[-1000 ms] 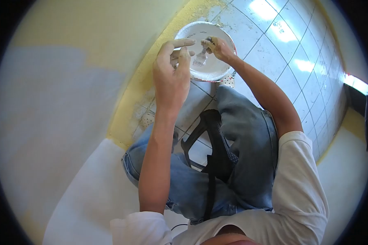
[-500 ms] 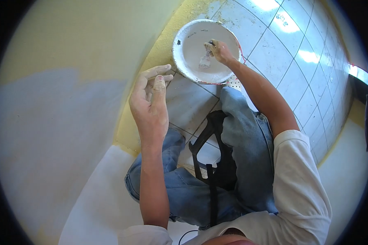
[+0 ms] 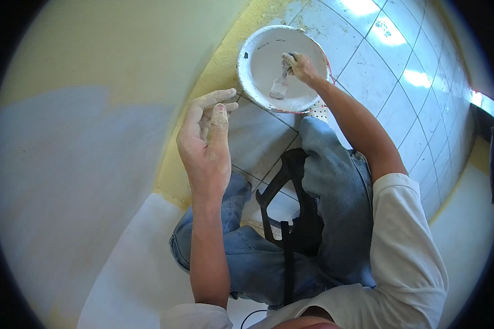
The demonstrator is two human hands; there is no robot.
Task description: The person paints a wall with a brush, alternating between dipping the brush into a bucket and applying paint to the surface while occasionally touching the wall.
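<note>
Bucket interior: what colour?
The bucket is whitish inside, with a few dark marks; it shows best in the head view, the only one.

Glare on floor tiles (image 3: 370, 77), dark fisheye corners

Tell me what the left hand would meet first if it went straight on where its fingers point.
Most likely the white bucket, which lies just ahead of the left hand in the picture. Depth is unclear, so the hand might pass above it.

Brush handle (image 3: 285, 69) (partly) hidden by right hand (image 3: 303, 67)
</note>
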